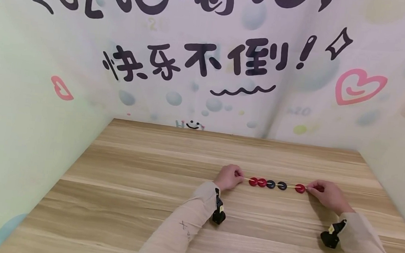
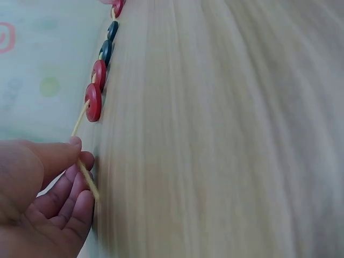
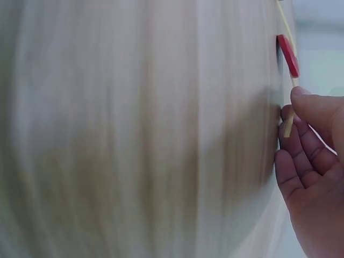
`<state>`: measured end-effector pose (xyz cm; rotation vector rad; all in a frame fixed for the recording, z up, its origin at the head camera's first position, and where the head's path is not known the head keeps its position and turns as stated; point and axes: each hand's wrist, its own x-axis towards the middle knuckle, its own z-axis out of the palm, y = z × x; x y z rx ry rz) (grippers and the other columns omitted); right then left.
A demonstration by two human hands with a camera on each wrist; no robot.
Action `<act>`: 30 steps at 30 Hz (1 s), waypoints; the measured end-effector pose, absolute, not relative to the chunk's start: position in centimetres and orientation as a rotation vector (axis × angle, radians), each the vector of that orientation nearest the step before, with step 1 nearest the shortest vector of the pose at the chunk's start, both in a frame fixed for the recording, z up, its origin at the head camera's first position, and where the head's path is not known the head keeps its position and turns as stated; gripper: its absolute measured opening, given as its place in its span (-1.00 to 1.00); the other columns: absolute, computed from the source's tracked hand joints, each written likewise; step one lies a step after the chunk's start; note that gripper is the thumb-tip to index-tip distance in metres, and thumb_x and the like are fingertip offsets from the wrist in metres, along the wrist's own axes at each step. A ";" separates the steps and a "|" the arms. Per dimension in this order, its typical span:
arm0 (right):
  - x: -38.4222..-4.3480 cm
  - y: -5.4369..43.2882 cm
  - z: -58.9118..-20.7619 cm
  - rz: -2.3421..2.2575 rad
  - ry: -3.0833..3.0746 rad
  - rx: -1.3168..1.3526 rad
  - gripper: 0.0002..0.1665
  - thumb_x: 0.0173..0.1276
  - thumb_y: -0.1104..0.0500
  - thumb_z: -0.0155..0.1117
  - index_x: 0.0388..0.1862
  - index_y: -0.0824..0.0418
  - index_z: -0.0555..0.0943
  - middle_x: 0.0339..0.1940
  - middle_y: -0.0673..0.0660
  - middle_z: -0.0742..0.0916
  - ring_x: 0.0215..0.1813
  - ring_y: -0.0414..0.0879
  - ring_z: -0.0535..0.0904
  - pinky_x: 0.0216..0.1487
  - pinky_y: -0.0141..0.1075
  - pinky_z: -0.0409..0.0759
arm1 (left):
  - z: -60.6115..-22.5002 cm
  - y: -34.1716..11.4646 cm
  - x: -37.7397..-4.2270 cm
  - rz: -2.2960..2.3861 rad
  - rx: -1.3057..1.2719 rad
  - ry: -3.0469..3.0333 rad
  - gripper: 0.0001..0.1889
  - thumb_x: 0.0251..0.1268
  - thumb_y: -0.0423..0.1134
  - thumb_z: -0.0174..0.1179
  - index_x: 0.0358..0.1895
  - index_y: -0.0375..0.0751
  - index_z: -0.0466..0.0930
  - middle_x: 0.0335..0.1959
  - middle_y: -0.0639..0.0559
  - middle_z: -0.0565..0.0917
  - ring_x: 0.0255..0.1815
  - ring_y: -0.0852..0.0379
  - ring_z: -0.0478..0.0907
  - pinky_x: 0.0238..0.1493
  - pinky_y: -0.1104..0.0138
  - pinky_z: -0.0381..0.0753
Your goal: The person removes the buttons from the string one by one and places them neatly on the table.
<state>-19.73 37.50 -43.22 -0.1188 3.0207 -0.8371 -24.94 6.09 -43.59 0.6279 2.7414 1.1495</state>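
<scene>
A pale wall (image 1: 79,43) with big dark lettering (image 1: 203,60) stands behind a wood-grain table (image 1: 127,200). Two beige sleeves (image 1: 179,225) reach across it. The left hand (image 1: 228,178) and right hand (image 1: 330,194) each pinch one end of a thin yellow cord (image 1: 291,187), drawn nearly straight between them over the table's right half. Threaded on it, left to right: two red buttons (image 1: 262,182), two dark buttons (image 1: 282,186), then, set apart near the right hand, one red button (image 1: 300,188)
</scene>
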 end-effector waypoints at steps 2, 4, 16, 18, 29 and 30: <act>-19.9 37.0 -43.1 -0.826 3.024 -0.135 -0.81 0.25 0.16 0.15 -0.37 0.29 0.57 -0.40 0.12 0.60 -0.38 -0.08 0.37 -0.35 -0.26 0.32 | -43.7 5.7 -25.1 1.156 0.607 2.741 -0.96 0.07 -0.33 0.20 -0.44 -0.23 0.59 -0.54 0.10 0.52 -0.51 0.30 0.40 -0.44 0.54 0.37; -20.1 36.5 -43.1 -0.823 3.025 -0.159 -0.82 0.24 0.16 0.15 -0.36 0.29 0.57 -0.41 0.12 0.60 -0.38 -0.08 0.37 -0.35 -0.25 0.33 | -43.7 5.1 -25.2 1.165 0.591 2.751 -0.96 0.07 -0.34 0.21 -0.44 -0.24 0.60 -0.55 0.10 0.52 -0.52 0.29 0.38 -0.45 0.53 0.37; -21.1 33.1 -43.4 -0.911 3.000 -0.283 -0.90 0.21 0.22 0.20 -0.40 0.25 0.58 -0.45 0.05 0.60 -0.43 -0.13 0.35 -0.40 -0.32 0.32 | -43.4 0.9 -25.4 1.172 0.569 2.797 -0.95 0.04 -0.37 0.23 -0.51 -0.27 0.61 -0.60 0.05 0.54 -0.58 0.29 0.35 -0.50 0.51 0.35; -21.3 32.4 -43.5 -0.923 2.993 -0.320 -0.92 0.20 0.23 0.20 -0.41 0.24 0.58 -0.47 0.04 0.59 -0.44 -0.14 0.35 -0.42 -0.34 0.31 | -43.5 0.2 -25.4 1.167 0.576 2.805 -0.95 0.03 -0.38 0.24 -0.52 -0.27 0.61 -0.60 0.06 0.54 -0.58 0.29 0.36 -0.50 0.51 0.35; -22.4 28.8 -43.7 -0.971 2.924 -0.439 -0.96 0.19 0.27 0.20 -0.42 0.21 0.59 -0.45 0.02 0.60 -0.39 -0.14 0.39 -0.36 -0.33 0.38 | -43.4 -4.3 -25.5 1.153 0.575 2.810 -0.96 0.00 -0.39 0.26 -0.49 -0.30 0.63 -0.58 0.02 0.57 -0.54 0.25 0.40 -0.46 0.47 0.39; -22.5 28.4 -43.7 -0.976 2.922 -0.453 -0.96 0.19 0.27 0.20 -0.43 0.22 0.58 -0.46 0.02 0.60 -0.39 -0.14 0.39 -0.36 -0.33 0.39 | -43.4 -4.7 -25.5 1.159 0.579 2.806 -0.96 -0.01 -0.39 0.26 -0.50 -0.31 0.63 -0.58 0.02 0.57 -0.55 0.25 0.41 -0.46 0.46 0.39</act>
